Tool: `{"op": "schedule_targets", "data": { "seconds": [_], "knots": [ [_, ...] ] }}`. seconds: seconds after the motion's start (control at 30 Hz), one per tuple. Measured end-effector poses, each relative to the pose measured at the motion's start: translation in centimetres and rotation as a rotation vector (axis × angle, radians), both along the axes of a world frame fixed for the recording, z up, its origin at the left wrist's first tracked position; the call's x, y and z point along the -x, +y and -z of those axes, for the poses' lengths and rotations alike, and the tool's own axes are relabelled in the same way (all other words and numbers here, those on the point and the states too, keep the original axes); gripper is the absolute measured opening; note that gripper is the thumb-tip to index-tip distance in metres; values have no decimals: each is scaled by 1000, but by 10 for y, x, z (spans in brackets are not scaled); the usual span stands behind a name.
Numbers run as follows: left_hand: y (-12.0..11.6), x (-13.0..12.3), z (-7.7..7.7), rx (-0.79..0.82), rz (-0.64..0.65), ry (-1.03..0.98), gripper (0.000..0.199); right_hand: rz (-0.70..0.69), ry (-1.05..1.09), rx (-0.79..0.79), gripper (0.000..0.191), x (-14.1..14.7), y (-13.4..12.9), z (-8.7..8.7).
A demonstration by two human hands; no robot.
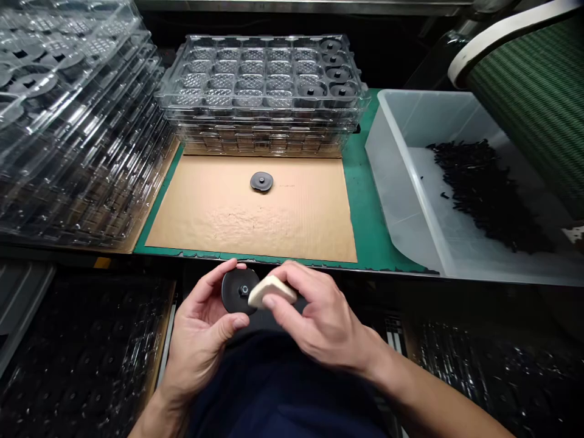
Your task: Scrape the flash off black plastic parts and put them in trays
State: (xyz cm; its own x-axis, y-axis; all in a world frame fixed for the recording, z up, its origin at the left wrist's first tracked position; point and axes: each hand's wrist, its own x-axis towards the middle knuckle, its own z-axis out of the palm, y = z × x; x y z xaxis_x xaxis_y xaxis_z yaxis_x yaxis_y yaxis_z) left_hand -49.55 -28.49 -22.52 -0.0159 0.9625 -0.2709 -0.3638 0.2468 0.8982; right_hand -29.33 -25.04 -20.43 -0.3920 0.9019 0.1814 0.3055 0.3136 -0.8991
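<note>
Open room above front cardboard — disc behind; tray stack left, trays rear, bin right.

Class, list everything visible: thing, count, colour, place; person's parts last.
Bench: 1, green, centre
Cardboard: 1, brown, on bench
Loose disc: 1, grey, on cardboard
Tray stacks: 2, clear, left and back
Tray discs: many, black, stacks
Bin: 1, translucent, right
Pieces: many, black, bin
Belt: 1, green, upper right
Rail: 1, grey, top
Lower trays: uncounted, dark, lower corners
Held disc: 1, black, left hand
Pad: 1, cream, right hand
Garment: 1, navy, bottom
Left hand: 1, bare, centre
Right hand: 1, bare, centre
</note>
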Motion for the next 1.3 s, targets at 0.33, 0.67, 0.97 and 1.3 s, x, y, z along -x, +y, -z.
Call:
{"op": "schedule_targets", "data": {
  "seconds": [0.33, 0.67, 0.97, 1.3],
  "knots": [
    [-1, 4, -4, 75, 67, -116, 60, -41, -106, -80, 16, -2, 10, -3],
    [0, -3, -7, 236, 41, -262, 39, -41, -217, -173, 19, 2, 13, -3],
    [1, -1, -8, 242, 48, -253, 43, 2, -190, -129, 17, 2, 8, -6],
    [2, -1, -10, 260, -38, -231, 42, -74, -140, -58, 18, 5, 5, -3]
  ]
}}
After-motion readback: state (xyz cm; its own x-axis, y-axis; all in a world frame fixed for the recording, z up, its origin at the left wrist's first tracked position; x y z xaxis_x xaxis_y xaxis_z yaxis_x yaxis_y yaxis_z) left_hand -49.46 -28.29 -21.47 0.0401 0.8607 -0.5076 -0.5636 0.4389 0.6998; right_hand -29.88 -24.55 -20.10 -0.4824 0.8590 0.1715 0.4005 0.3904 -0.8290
